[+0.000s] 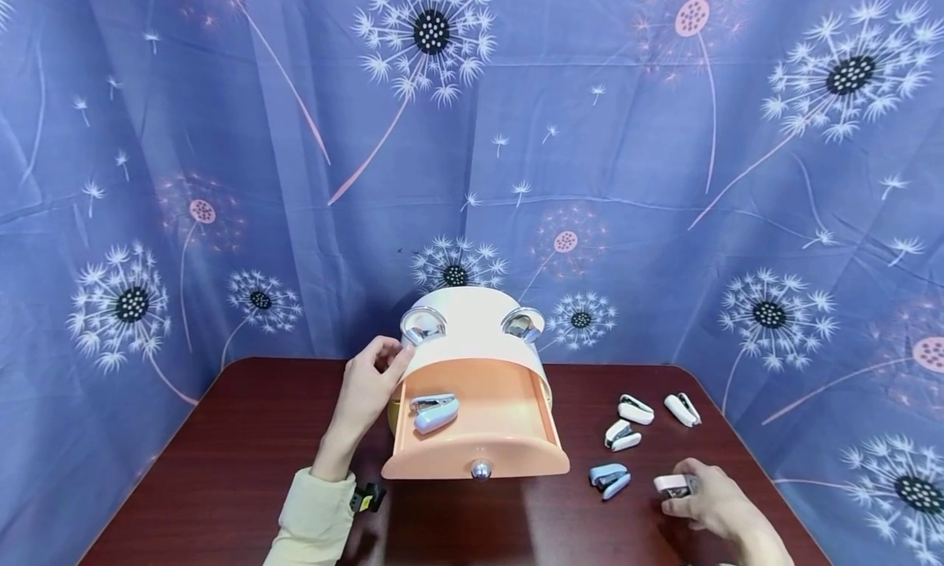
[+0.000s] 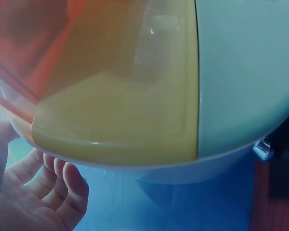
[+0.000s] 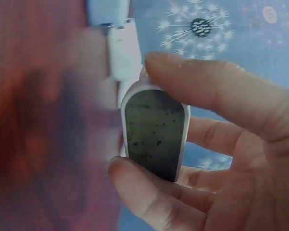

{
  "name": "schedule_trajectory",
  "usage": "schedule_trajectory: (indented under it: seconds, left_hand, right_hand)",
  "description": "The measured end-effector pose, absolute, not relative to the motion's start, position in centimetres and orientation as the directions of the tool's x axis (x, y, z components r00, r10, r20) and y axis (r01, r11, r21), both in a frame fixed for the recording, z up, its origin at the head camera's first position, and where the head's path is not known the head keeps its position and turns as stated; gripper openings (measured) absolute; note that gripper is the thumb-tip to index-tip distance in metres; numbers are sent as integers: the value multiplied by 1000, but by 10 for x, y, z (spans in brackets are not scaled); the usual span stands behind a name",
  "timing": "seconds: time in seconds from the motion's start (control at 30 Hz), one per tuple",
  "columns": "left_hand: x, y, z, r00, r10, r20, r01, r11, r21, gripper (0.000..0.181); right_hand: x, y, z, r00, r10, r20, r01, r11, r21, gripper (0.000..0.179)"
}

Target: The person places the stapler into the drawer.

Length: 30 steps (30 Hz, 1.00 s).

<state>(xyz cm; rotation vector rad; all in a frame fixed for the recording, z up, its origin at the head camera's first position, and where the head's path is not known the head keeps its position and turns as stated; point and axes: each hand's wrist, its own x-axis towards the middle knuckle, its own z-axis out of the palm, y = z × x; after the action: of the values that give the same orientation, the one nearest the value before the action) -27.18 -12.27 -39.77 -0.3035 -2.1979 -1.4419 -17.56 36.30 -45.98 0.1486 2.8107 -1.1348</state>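
A white storage box with two silver-rimmed round eyes stands on the table, its peach drawer pulled out. Inside the drawer, at its left, lies a light-blue stapler. My left hand touches the left side of the box with loosely bent fingers; the left wrist view shows those fingers by the box's rim. At the right of the table, my right hand pinches a pale stapler between thumb and fingers. Its dark underside faces the right wrist camera.
Left of the held stapler lies a blue stapler. Behind it are white staplers, one nearer, one farther back and one at the right. A patterned blue curtain hangs behind the brown table.
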Motion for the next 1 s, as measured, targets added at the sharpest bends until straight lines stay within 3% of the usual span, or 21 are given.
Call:
schedule_trajectory:
  seconds: [0.3, 0.53, 1.0]
  left_hand:
    - [-271, -123, -397, -856, -75, 512, 441, 413, 797, 25]
    - [-270, -123, -397, -859, -84, 505, 429, 422, 799, 25]
    - [-272, -122, -400, -853, -79, 515, 446, 402, 800, 24]
  right_hand:
    - [-169, 350, -424, -996, -4, 94, -43, 907, -418, 60]
    - [-158, 323, -400, -975, -32, 220, -121, 907, -403, 59]
    - [-162, 255, -334, -864, -234, 446, -400, 858, -323, 48]
